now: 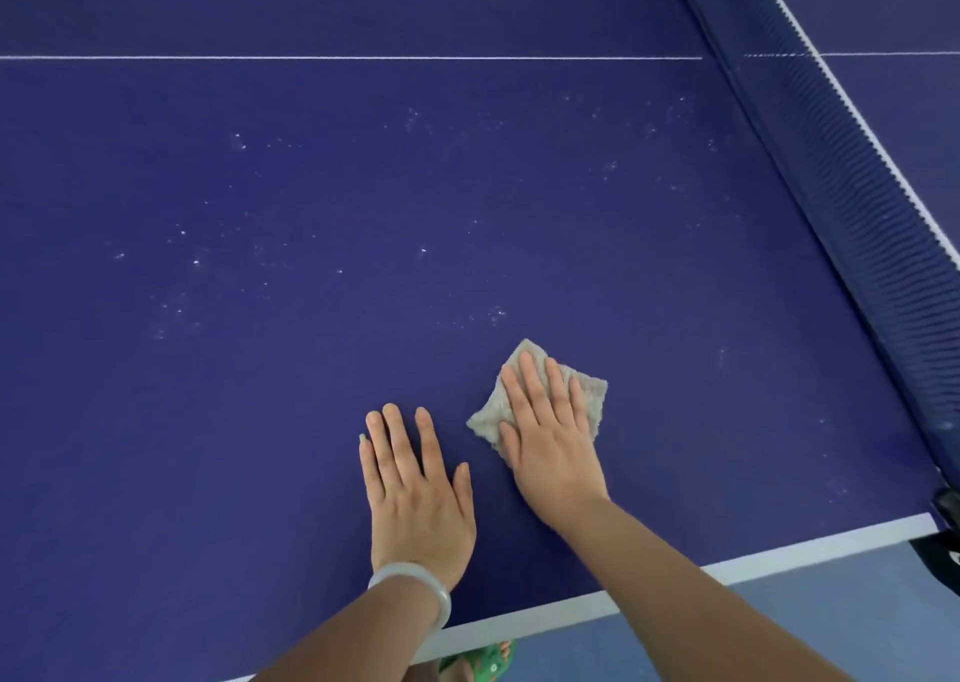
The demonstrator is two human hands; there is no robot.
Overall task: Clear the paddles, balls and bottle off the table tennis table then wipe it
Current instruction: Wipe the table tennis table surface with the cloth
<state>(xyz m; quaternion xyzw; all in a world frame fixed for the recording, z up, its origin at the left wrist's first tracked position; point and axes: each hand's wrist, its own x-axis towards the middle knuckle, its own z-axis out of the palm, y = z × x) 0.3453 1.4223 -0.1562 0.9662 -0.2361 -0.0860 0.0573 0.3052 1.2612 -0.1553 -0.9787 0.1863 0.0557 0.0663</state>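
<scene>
The blue table tennis table (311, 188) fills the view, with pale dusty specks scattered over its surface. My right hand (550, 432) lies flat with straight fingers on a small grey-beige cloth (592, 395), pressing it onto the table near the front edge. To its left, my left hand (415, 489) rests flat on the bare table with fingers spread; a pale bangle sits on that wrist. No paddles, balls or bottle are in view.
The dark net (831, 198) with its white top band runs diagonally along the right side. A white centre line (337, 58) crosses the table farther back. The table's white front edge (649, 585) borders a blue-grey floor (779, 608).
</scene>
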